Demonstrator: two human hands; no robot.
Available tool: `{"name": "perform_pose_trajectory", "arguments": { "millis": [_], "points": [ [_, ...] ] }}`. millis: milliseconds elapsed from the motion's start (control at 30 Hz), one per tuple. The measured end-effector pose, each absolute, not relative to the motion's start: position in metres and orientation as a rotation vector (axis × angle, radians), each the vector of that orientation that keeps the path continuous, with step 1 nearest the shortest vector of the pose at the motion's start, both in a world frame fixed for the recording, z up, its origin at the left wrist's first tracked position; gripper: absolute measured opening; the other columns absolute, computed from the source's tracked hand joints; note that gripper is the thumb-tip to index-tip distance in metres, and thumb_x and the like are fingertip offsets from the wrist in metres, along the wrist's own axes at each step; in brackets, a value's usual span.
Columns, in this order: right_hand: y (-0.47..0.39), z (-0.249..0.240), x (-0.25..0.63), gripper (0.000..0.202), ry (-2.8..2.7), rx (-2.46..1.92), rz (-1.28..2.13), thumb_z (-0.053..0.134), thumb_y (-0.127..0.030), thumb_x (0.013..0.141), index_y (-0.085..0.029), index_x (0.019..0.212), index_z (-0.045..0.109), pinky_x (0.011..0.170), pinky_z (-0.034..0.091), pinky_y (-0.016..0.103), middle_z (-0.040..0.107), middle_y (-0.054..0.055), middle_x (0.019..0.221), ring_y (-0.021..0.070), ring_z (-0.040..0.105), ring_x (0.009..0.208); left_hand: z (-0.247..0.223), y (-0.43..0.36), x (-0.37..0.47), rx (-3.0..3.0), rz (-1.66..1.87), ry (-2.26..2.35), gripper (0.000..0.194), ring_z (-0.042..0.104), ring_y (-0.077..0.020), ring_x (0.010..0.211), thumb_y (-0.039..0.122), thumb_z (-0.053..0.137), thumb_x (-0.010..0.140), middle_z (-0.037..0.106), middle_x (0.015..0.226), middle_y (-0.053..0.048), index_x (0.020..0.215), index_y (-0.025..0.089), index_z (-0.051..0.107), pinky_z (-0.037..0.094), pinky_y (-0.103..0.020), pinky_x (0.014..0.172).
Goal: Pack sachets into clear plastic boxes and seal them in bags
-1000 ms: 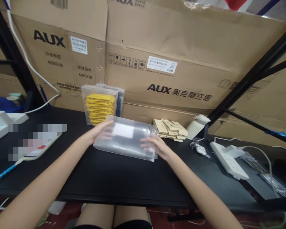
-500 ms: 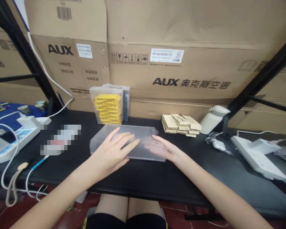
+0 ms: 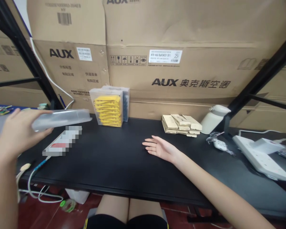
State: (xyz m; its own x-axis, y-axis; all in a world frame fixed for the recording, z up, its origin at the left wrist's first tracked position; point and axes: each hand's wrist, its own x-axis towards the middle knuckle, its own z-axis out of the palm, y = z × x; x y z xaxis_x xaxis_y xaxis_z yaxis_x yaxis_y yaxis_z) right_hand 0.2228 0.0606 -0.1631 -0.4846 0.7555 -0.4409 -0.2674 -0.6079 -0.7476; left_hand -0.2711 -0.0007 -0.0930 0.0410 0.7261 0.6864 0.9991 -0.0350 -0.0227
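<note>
One clear plastic box (image 3: 65, 119), flat and smooth, is gripped by the fingers of the left hand (image 3: 20, 132) above the left end of the black table (image 3: 114, 156). The right hand (image 3: 160, 149) holds nothing; its fingers are open, near the table's middle. Two upright clear cases (image 3: 92, 95) stand at the back edge, the front one with yellow packets (image 3: 108, 109). One pile of brown cartons (image 3: 180, 124) and one whitish bottle (image 3: 212, 119) are to the right. The cardboard behind (image 3: 205, 63) reads "AUX" and "25".

Left carton (image 3: 69, 82): "AUX". Right carton (image 3: 195, 71): "AUX 奥克斯空调", row of handling symbols (image 3: 128, 60). Its white label (image 3: 165, 56): "KFR-46G", "25".
</note>
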Motion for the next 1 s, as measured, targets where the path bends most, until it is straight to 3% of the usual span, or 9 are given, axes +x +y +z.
{"name": "perform_pose_trajectory", "arguments": {
  "millis": [167,433,667,867,1000],
  "points": [
    [0.061,-0.167,0.224,0.026,-0.803,-1.019,2.115,0.044,-0.031,0.095,-0.013,0.101,0.063,0.074,0.052,0.027,0.073,0.010,0.095,0.0146,0.069,0.074,-0.093,0.052,-0.256,-1.812,-0.450,-1.699,0.042,0.061,-0.0255,0.103,0.031,0.058,0.064,0.070,0.101,-0.005,0.105,0.020,0.059,0.024,-0.050,0.109],
    [0.063,-0.172,0.226,0.023,-0.817,-0.996,2.108,0.047,-0.028,0.094,-0.013,0.102,0.063,0.080,0.052,0.029,0.072,0.010,0.093,0.0144,0.069,0.076,-0.084,0.065,-0.257,-1.796,-0.428,-1.668,0.048,0.057,-0.0254,0.104,0.026,0.060,0.067,0.066,0.105,-0.005,0.114,0.018,0.055,0.025,-0.050,0.109],
    [0.062,-0.169,0.224,0.024,-0.826,-1.032,2.088,0.042,-0.025,0.095,-0.013,0.099,0.063,0.078,0.052,0.028,0.072,0.008,0.088,0.0137,0.069,0.074,-0.094,0.094,-0.273,-1.980,-0.439,-1.730,0.046,0.053,-0.0277,0.104,0.017,0.057,0.070,0.063,0.107,-0.007,0.115,0.015,0.050,0.036,-0.050,0.102],
    [0.061,-0.170,0.224,0.021,-0.854,-1.002,2.091,0.046,-0.023,0.093,-0.013,0.098,0.064,0.078,0.052,0.028,0.072,0.008,0.088,0.0133,0.068,0.073,-0.118,0.110,-0.284,-2.151,-0.586,-1.683,0.036,0.049,-0.0307,0.110,0.021,0.056,0.070,0.058,0.109,-0.011,0.105,0.017,0.048,0.041,-0.048,0.098],
    [0.061,-0.170,0.223,0.022,-0.855,-1.016,2.081,0.043,-0.022,0.094,-0.013,0.096,0.063,0.075,0.052,0.027,0.072,0.008,0.086,0.0131,0.069,0.071,-0.129,0.111,-0.279,-2.100,-0.528,-1.829,0.029,0.051,-0.0355,0.106,0.026,0.064,0.067,0.056,0.099,-0.011,0.089,0.020,0.046,0.044,-0.052,0.093]
  ]
}}
